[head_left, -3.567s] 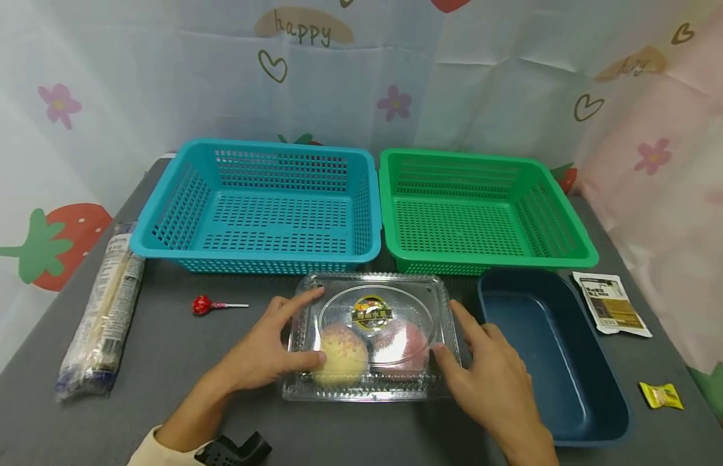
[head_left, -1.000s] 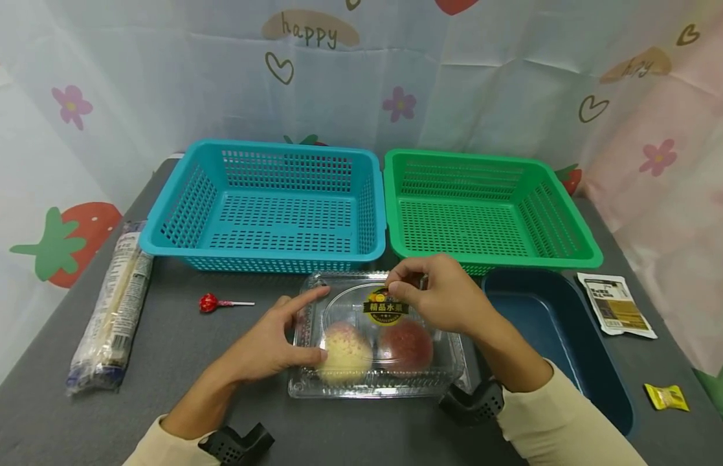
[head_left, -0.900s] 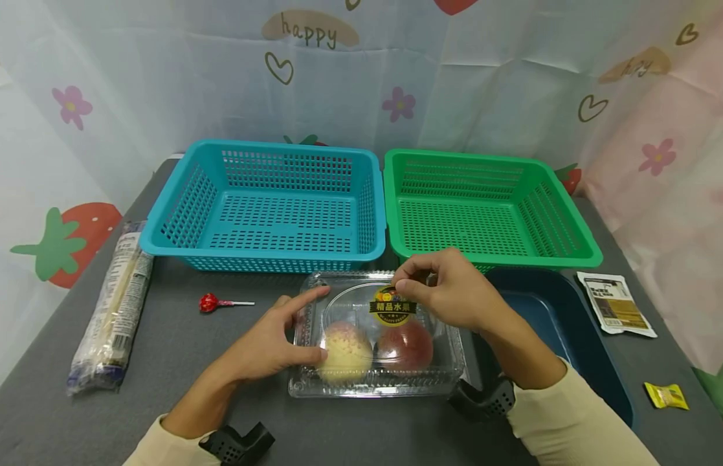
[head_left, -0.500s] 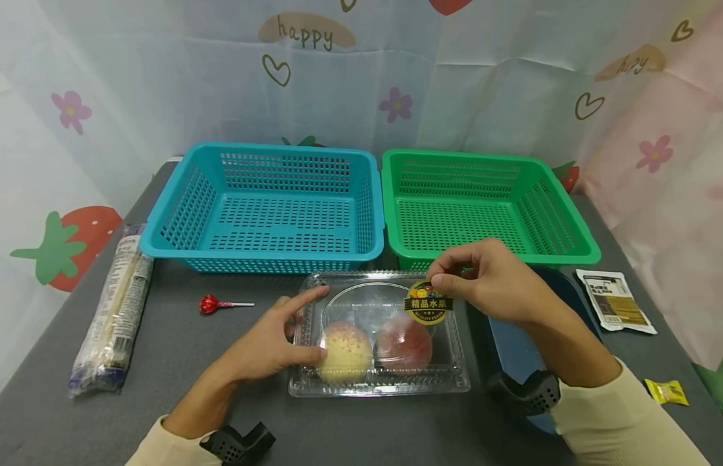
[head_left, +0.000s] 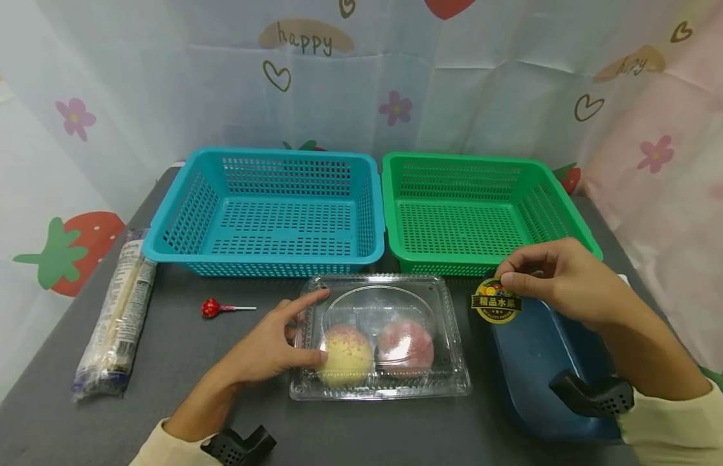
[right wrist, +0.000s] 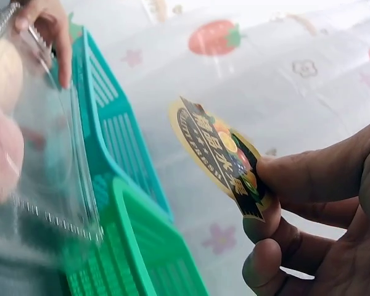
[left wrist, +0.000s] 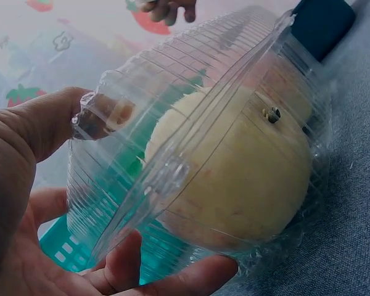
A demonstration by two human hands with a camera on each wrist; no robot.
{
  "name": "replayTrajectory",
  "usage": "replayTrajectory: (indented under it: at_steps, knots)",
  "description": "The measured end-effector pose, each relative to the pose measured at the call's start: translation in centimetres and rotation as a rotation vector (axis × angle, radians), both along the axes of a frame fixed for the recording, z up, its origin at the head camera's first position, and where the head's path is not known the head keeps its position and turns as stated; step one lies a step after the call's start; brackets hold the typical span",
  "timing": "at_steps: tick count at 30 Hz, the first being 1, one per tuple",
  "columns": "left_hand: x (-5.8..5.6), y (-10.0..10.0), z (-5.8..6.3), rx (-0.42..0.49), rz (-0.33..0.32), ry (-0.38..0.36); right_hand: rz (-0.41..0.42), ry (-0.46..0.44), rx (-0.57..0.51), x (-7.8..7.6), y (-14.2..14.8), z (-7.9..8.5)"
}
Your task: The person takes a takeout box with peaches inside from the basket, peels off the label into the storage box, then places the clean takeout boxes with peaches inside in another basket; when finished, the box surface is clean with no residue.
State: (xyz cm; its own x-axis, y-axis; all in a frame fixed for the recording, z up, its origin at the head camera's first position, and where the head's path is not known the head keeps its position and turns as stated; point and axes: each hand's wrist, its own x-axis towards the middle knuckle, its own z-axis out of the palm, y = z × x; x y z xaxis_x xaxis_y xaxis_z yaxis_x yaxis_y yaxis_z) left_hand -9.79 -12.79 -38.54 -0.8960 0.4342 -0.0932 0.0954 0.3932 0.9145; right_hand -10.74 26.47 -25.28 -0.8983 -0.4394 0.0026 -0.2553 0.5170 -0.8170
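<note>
Clear plastic fruit box (head_left: 380, 336) is gripped at its left end by the left hand (head_left: 266, 346), while the right hand (head_left: 562, 279) pinches a round sticker (head_left: 496, 301) above the dark blue tray (head_left: 536, 362).

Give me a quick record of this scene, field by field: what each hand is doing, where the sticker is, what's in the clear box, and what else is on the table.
left hand: left hand holds the left end of the clear box
right hand: right hand pinches the sticker
sticker place: off the lid, above the dark blue tray
box contents: yellowish fruit and reddish fruit, lid closed
baskets: blue basket, green basket, side by side
other items: lollipop, long wrapped packet
</note>
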Motion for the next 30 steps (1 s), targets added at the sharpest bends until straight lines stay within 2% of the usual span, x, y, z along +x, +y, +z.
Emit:
replayTrajectory:
  at_steps: [4, 7, 11, 15, 23, 30]
  knots:
    - [0.1, 0.0, -0.1, 0.028, 0.0, -0.03, -0.024, -0.027, 0.027, 0.0, 1.8, -0.6]
    - [0.1, 0.1, -0.1, 0.055, 0.006, -0.062, -0.02, -0.047, 0.008, -0.2, 2.9, -1.2]
    - [0.1, 0.1, -0.2, 0.081, 0.01, -0.08, 0.02, -0.059, -0.028, -0.4, 4.2, -2.0]
    - [0.1, 0.1, -0.2, 0.097, 0.012, -0.09, 0.044, -0.065, -0.02, -0.9, 5.5, -2.9]
    - [0.2, 0.0, -0.3, 0.139, 0.01, -0.13, 0.078, -0.158, -0.074, -1.7, 7.8, -5.1]
    - [0.2, 0.0, -0.2, 0.179, 0.007, -0.159, 0.055, -0.231, -0.061, -2.1, 8.6, -6.8]
